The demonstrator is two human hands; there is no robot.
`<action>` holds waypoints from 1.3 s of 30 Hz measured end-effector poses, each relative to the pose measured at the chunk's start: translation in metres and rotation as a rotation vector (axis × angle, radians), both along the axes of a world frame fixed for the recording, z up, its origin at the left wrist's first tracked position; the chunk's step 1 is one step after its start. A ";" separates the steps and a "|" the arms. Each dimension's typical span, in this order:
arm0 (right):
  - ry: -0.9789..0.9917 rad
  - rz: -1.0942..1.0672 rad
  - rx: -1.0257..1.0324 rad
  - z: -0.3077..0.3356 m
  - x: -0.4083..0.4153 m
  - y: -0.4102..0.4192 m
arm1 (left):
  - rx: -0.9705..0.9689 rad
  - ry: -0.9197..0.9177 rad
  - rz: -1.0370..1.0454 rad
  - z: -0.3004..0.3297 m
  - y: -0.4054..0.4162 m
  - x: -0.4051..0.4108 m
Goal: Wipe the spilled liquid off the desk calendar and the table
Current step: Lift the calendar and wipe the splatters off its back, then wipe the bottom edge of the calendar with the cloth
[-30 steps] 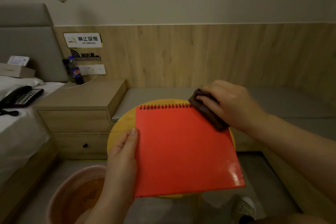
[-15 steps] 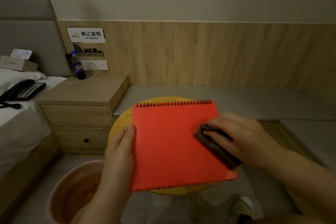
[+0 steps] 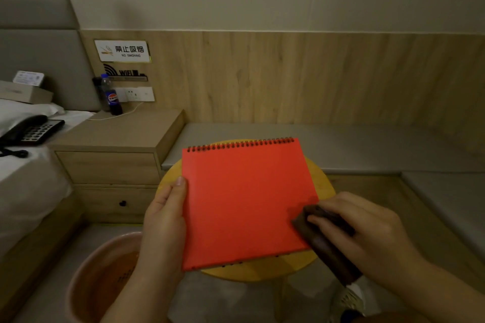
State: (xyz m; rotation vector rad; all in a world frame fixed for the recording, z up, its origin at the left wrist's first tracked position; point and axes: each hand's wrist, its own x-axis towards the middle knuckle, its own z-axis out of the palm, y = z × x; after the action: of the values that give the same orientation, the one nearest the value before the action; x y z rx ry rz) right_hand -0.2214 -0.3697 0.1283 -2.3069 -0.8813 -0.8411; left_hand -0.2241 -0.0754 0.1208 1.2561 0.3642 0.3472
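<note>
A red spiral-bound desk calendar [image 3: 244, 202] is held tilted above a small round yellow table [image 3: 265, 269], its wire binding at the far edge. My left hand [image 3: 164, 215] grips its left edge, thumb on the cover. My right hand [image 3: 367, 233] presses a folded dark brown cloth [image 3: 324, 244] against the calendar's lower right corner. Part of the cloth hangs past the calendar's edge. The red cover looks matte, and I see no clear drops on it.
A pink basin [image 3: 86, 278] stands on the floor at lower left. A wooden nightstand [image 3: 118, 149] with a cola bottle [image 3: 111, 96] is left of the table. A bed with a black telephone [image 3: 29, 130] is far left. A grey padded bench [image 3: 341, 147] runs behind.
My right hand has dragged the cloth from the calendar's top right corner down its right side to the lower right corner. My left hand kept its grip on the left edge.
</note>
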 end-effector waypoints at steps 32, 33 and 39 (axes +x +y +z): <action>1.113 -0.113 0.921 0.078 0.033 0.012 | 0.351 -0.322 0.022 0.021 -0.007 -0.007; 1.090 -0.083 0.942 0.080 0.032 0.013 | 0.310 -0.300 0.038 0.022 -0.009 -0.006; 0.468 -0.164 0.889 0.062 0.026 0.016 | 0.212 -0.231 0.110 0.031 -0.016 -0.007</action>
State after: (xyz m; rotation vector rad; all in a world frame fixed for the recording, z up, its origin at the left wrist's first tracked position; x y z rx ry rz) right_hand -0.1951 -0.3533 0.1900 -1.6593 -0.0600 -0.5463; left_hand -0.2309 -0.0916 0.1523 1.3888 0.2019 0.6318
